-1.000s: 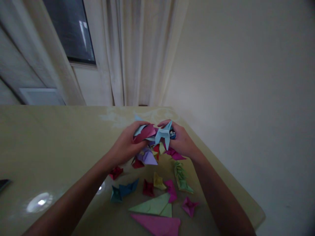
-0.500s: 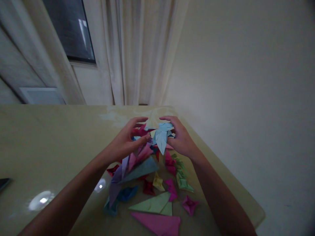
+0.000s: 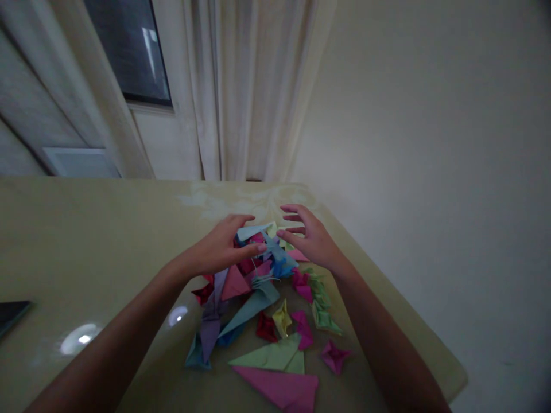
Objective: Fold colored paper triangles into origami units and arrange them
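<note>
Between my two hands lies a heap of folded paper pieces in many colours. My left hand (image 3: 226, 244) is at the heap's left side, fingers and thumb apart, its thumb over the papers. On the right, my right hand (image 3: 310, 238) hovers with spread, curved fingers and nothing in them. A light blue folded paper (image 3: 278, 252) rests on the heap between the hands. Nearer me are a blue-green paper cone (image 3: 253, 304), a purple folded paper (image 3: 210, 318) and a pink folded paper (image 3: 235, 283). My left hand partly hides the heap.
Closer on the table (image 3: 107, 241) lie a pale green paper plane (image 3: 271, 357), a pink paper plane (image 3: 284, 387) and a magenta paper star (image 3: 334, 357). A green folded strip (image 3: 321, 304) is near my right forearm. A dark flat object (image 3: 12, 315) sits far left; a wall (image 3: 430, 172) borders the right.
The light blue folded paper that was at my right hand's fingers now lies among the heap. Both hands have loosened, and several papers between them have shifted. The view has moved slightly.
</note>
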The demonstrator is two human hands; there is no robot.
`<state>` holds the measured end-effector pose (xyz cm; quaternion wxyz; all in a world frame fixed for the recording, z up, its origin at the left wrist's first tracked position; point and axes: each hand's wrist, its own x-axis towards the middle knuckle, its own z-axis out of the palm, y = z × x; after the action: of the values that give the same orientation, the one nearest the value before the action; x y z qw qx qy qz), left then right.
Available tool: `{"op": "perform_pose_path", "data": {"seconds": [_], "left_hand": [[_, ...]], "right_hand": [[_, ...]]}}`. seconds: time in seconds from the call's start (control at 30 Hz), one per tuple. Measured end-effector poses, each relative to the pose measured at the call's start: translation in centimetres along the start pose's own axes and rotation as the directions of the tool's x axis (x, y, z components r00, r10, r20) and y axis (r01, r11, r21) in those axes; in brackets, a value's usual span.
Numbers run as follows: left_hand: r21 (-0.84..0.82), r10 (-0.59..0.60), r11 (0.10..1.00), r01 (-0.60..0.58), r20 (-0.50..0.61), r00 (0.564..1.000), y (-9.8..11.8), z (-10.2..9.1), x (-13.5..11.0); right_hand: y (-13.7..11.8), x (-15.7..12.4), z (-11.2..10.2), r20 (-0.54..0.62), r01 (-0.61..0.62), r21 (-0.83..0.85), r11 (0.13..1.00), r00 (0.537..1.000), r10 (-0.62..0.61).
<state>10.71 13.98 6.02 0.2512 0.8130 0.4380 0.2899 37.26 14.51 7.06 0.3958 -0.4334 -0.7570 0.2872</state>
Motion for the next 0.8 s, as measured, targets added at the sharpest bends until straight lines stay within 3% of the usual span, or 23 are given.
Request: {"op": "perform_pose_path", "data": {"seconds": [0.13, 0.27, 0.33, 0.47, 0.6, 0.8], "left_hand": [[0.187, -0.062, 0.981, 0.049, 0.066, 0.996, -2.5, 2.1, 0.1], [0.262, -0.190, 0.950, 0.168, 0.061, 0.980, -4.9, 3.8, 0.1], [0.241, -0.209, 0.952, 0.187, 0.068, 0.976, -5.5, 4.1, 0.1], [0.121, -0.110, 0.988, 0.097, 0.110, 0.988, -5.4, 4.0, 0.2], [-0.001, -0.034, 0.999, 0.035, 0.133, 0.990, -4.3, 3.8, 0.4], [0.028, -0.076, 0.997, 0.071, 0.290, 0.954, -2.7, 3.1, 0.1]], "right_hand": [[3.3, 0.4, -0.2, 0.008, -0.051, -0.249, 0.967, 0.998, 0.054], [6.5, 0.5, 0.4, 0.038, -0.216, -0.378, 0.900, 0.968, 0.248], [7.7, 0.5, 1.0, 0.080, -0.258, -0.365, 0.894, 0.949, 0.306], [8.6, 0.4, 2.1, 0.212, -0.149, -0.250, 0.957, 0.956, 0.204], [7.7, 0.5, 2.5, 0.282, -0.125, -0.171, 0.977, 0.944, 0.170], [6.1, 0.6, 2.5, 0.406, -0.112, -0.022, 0.993, 0.907, 0.111]]}}
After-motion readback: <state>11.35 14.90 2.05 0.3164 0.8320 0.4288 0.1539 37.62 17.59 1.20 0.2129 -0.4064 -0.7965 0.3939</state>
